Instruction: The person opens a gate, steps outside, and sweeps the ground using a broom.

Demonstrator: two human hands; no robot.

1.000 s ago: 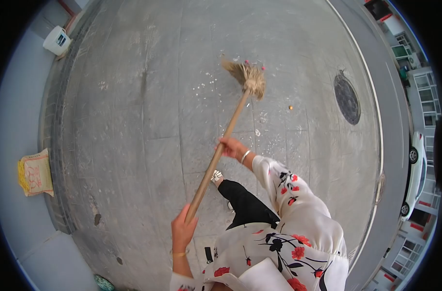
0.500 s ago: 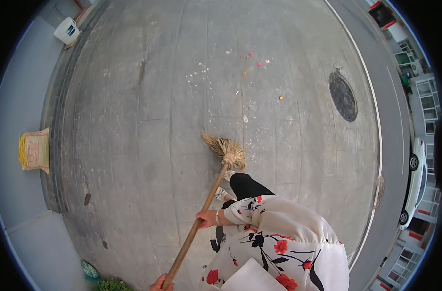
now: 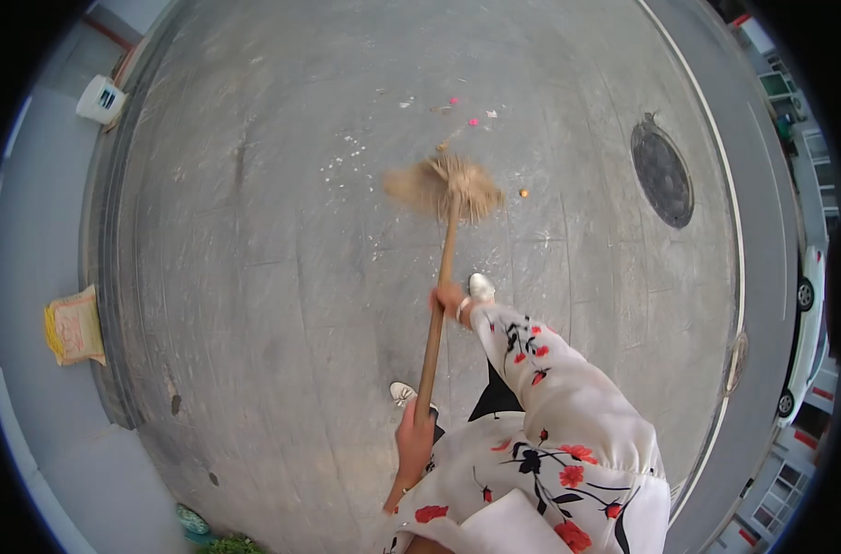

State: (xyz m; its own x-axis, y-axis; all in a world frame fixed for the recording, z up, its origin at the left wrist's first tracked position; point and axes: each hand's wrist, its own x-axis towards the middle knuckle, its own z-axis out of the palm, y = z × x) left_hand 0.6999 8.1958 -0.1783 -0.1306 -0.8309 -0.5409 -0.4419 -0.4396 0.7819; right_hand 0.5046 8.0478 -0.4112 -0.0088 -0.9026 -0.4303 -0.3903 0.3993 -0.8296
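A long wooden-handled mop point(image 3: 445, 249) with a head of beige strands reaches forward over the grey pavement; its head is blurred by motion. My right hand point(image 3: 451, 300), with a bracelet at the wrist, is closed around the middle of the handle. Nearer to me, my left hand point(image 3: 415, 434) is wrapped round the upper end. Small litter lies about the mop head: white scraps point(image 3: 348, 157) to its left, pink bits point(image 3: 474, 122) beyond it, and an orange piece point(image 3: 524, 193) just right of it.
A round manhole cover point(image 3: 662, 174) is set in the pavement at right, before a white line and a road with a white car point(image 3: 804, 342). Along the left wall stand a white bucket point(image 3: 100, 100) and a printed sack point(image 3: 75, 326). My white shoes point(image 3: 481, 287) are below.
The mop head has swung forward, away from my feet, and slightly right. Both hands have moved forward with the handle, which is now more upright in view. One foot has stepped ahead.
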